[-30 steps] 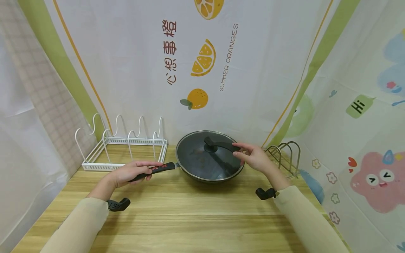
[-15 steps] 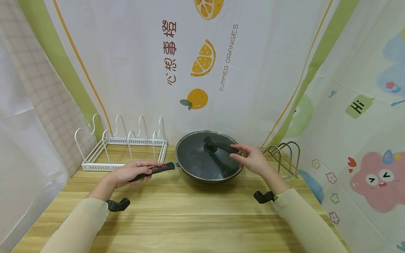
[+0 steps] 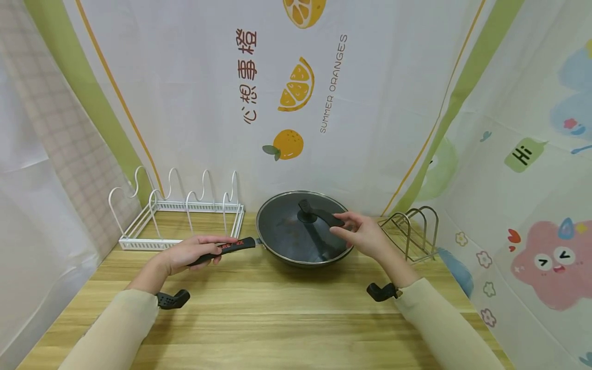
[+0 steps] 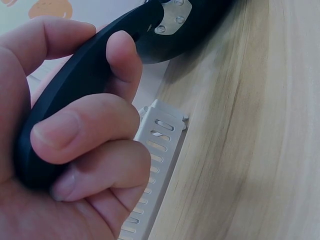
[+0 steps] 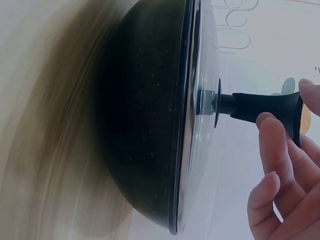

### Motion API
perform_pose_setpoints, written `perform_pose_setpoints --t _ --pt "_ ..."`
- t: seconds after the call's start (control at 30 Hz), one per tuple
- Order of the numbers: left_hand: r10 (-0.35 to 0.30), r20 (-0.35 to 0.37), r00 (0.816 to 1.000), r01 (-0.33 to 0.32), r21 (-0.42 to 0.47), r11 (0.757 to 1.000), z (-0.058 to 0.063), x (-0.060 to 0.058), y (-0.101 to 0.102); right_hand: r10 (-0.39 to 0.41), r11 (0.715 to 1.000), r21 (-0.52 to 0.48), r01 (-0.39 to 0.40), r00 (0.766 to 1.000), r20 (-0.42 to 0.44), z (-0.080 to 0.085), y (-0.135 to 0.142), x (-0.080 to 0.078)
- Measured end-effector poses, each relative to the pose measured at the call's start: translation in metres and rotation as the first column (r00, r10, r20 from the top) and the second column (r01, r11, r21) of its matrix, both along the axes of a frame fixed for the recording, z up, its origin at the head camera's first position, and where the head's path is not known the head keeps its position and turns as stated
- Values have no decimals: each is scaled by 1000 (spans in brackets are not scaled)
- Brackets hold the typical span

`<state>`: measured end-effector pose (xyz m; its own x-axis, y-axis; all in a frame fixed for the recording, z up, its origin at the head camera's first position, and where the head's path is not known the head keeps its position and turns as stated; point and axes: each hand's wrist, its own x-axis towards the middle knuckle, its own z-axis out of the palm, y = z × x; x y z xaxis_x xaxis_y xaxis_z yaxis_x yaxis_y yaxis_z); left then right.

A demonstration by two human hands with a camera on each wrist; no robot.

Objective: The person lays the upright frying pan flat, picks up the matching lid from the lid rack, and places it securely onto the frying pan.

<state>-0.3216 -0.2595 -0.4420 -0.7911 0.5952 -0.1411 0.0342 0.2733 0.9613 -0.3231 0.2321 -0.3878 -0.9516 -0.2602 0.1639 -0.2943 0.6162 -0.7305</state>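
A dark wok (image 5: 145,110) stands on the wooden table, covered by a glass lid (image 3: 282,231) with a steel rim. My left hand (image 3: 182,253) grips the wok's long black handle (image 3: 241,245), fingers curled around it, left of the wok. At the lid's right side, my right hand (image 3: 365,235) holds the free end of the black lid handle (image 3: 324,215) between thumb and fingers. In the right wrist view the lid sits level on the wok's rim. What lies inside the wok is too dark to tell.
A white wire rack (image 3: 180,208) stands at the back left, close to the wok handle. Behind my right hand is a small gold-coloured wire rack (image 3: 409,231). A fabric backdrop (image 3: 370,103) printed with oranges hangs right behind the wok.
My right hand has shifted a little left and towards me, and the lid handle's free end has swung the same way. The left hand and the wok have stayed put.
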Motion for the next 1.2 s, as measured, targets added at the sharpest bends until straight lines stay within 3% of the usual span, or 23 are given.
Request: perform_pose_setpoints --t 0.7,1.2 --pt "-12 -16 1000 12 6 1000 -1 -1 -1 -19 999 -30 19 1000 -2 1 -17 9" --pt "-9 -15 1000 10 7 1000 0 0 -1 0 999 -34 -3 997 -77 -6 -26 9"
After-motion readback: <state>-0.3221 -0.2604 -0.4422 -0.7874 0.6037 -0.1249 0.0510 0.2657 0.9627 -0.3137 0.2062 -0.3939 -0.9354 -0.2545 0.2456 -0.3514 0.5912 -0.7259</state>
